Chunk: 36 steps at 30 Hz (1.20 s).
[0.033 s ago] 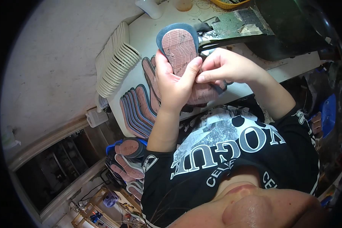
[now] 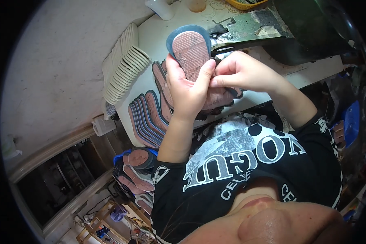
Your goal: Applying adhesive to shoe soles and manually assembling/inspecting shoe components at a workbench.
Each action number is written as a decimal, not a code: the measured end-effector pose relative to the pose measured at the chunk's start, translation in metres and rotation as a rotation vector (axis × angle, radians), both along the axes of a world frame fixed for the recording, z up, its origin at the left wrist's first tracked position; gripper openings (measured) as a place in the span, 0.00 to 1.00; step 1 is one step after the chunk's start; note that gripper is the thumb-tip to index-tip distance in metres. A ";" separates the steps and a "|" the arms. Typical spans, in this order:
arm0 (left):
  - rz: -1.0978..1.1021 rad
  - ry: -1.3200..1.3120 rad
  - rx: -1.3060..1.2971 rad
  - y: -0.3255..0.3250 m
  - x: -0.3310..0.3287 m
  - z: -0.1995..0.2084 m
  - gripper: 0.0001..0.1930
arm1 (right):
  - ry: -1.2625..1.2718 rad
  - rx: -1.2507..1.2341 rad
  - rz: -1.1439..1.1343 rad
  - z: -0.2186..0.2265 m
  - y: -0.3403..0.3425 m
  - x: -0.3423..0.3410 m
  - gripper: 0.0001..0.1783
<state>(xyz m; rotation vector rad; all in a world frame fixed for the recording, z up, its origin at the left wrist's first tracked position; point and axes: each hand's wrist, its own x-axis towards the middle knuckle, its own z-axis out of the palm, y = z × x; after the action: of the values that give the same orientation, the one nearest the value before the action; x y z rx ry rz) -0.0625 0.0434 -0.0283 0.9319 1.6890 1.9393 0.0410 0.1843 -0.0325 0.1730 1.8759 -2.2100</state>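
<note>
My left hand point(image 2: 187, 91) is closed around a shoe insole point(image 2: 191, 46), fingers along its left edge and thumb across its right side. The insole has a pinkish-brown lined face and a dark blue-grey border, and it is raised above the table. At its right edge, close to the left thumb, my right hand point(image 2: 246, 73) is closed in a pinch. Whatever lies between those fingertips is too small or hidden to make out. Below both hands lie more pinkish-brown insoles point(image 2: 217, 99), partly covered by them.
Left of my hands, a fanned row of insoles point(image 2: 146, 120) lies on the white table point(image 2: 150, 36). Cream-coloured curved pieces point(image 2: 126, 69) stack against the wall. A dark green board point(image 2: 256, 26) and a yellow basket point(image 2: 246, 5) sit farther back. More insoles point(image 2: 138, 179) fill a container at lower left.
The insole and my left hand have shifted very slightly to the left. My right hand keeps its pinch at nearly the same place.
</note>
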 end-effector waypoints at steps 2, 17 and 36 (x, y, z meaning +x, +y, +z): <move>0.030 -0.150 0.013 -0.001 0.000 0.001 0.28 | 0.040 0.253 -0.123 0.001 -0.005 0.001 0.18; 0.111 0.123 -0.370 0.050 -0.087 -0.044 0.26 | 0.049 -0.364 -0.413 -0.024 -0.026 0.028 0.16; -0.016 0.086 -0.604 0.071 -0.119 -0.041 0.36 | 0.014 -0.625 -0.611 -0.023 -0.056 0.018 0.15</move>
<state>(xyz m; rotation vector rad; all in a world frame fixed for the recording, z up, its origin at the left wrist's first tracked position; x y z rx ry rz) -0.1819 0.1140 -0.0692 0.7879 2.1247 1.2573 0.0595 0.1280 -0.0551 0.6810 1.1304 -3.0764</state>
